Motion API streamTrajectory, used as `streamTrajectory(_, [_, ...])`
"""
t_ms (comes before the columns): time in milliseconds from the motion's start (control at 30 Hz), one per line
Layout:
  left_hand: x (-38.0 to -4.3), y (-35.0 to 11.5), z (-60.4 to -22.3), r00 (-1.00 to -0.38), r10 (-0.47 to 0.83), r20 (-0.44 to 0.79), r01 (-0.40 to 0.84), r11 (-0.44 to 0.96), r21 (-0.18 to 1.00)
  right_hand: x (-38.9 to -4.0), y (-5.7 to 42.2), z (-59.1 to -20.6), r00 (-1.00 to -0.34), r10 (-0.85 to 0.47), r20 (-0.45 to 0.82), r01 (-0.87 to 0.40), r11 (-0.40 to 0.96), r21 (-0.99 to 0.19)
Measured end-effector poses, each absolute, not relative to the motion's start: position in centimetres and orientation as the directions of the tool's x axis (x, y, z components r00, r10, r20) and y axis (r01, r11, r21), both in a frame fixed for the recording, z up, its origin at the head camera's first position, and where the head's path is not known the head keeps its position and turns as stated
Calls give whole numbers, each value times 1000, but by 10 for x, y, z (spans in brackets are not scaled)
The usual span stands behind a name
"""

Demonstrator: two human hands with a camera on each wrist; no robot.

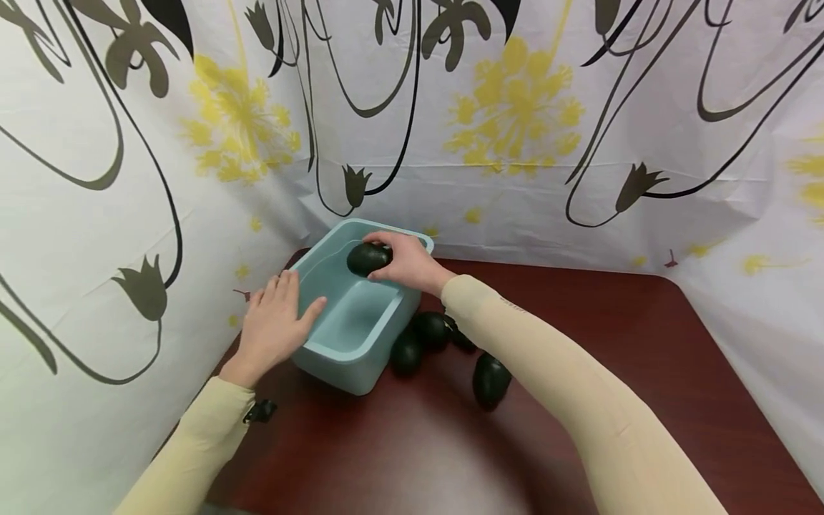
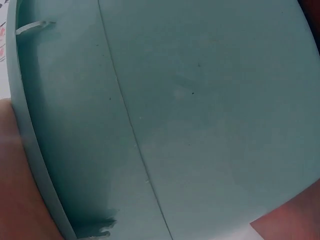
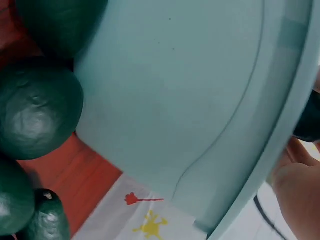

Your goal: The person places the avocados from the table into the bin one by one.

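Observation:
A light blue plastic tub (image 1: 380,342) stands on the table, with only bare floor showing inside. My right hand (image 1: 412,261) grips a dark green avocado (image 1: 365,259) between thumb and fingers over the tub's far part. In the right wrist view, that hand (image 3: 299,192) shows beyond the rim, with a sliver of the avocado (image 3: 309,120). My left hand (image 1: 273,322) rests on the tub's left rim, fingers extended and thumb spread. The tub's outer wall (image 2: 200,125) fills most of the left wrist view.
Several more avocados lie right of the tub, one (image 1: 407,352) close against its wall. Another avocado (image 1: 491,381) lies apart, nearer the front, beside my right forearm. A white patterned cloth (image 1: 515,207) hangs behind and left of the dark red table (image 1: 644,372).

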State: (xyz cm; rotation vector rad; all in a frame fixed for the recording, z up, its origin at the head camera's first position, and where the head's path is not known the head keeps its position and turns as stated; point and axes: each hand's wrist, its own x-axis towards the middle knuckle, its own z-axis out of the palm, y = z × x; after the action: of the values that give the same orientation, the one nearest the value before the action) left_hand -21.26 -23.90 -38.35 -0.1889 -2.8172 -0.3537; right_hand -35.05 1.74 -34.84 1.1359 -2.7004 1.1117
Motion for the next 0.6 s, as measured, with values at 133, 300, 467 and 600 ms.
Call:
streamTrajectory(133, [-214, -229, -385, -952, 88, 294, 158, 962, 223, -347, 11, -352, -689, -705, 171, -681, 548, -485])
streamTrajectory(300, [-211, -226, -385, -955, 73, 288, 142, 964, 225, -344, 1, -353, -648, -762, 3, -717, 609, -340])
streamTrajectory(467, [-209, -226, -385, -953, 67, 297, 142, 961, 238, -341, -3, -349, -649, -747, -144, -694, 659, -289])
streamTrajectory(600, [-209, -226, -385, -947, 63, 314, 147, 957, 249, -341, -3, -349, -650, -732, -203, -685, 681, -261])
